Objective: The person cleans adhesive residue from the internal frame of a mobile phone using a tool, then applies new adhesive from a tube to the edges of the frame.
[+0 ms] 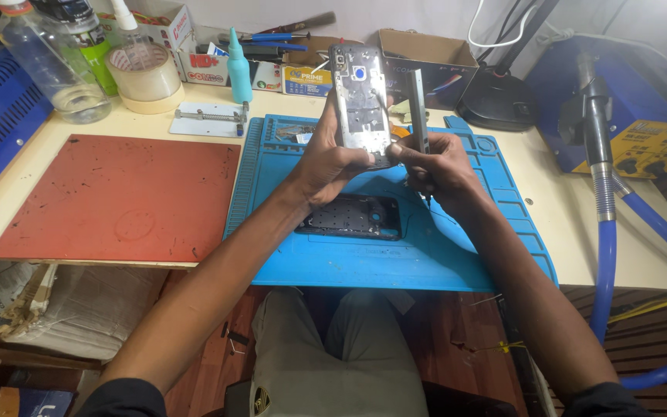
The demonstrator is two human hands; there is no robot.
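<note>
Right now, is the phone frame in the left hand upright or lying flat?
Upright: the phone frame stands on end above the blue mat, pinched at its bottom by the left hand.

On the counter (573,232), a flat pad (117,197) lies left of the work mat (441,255) (a phone frame (353,217) rests on it), tape roll (146,76) behind.

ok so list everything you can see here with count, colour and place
phone frame: 1, silver, held upright over mat
tweezers: 1, grey, in right hand
phone body: 1, black, flat on blue mat
blue mat: 1, blue, desk centre
red mat: 1, red, desk left
tape roll: 1, beige, back left
plastic bottle: 1, clear, back left
glue bottle: 1, teal, back centre
cardboard box: 1, brown, back right
hose: 1, blue, right edge
left hand: holds frame
right hand: holds tweezers
</note>
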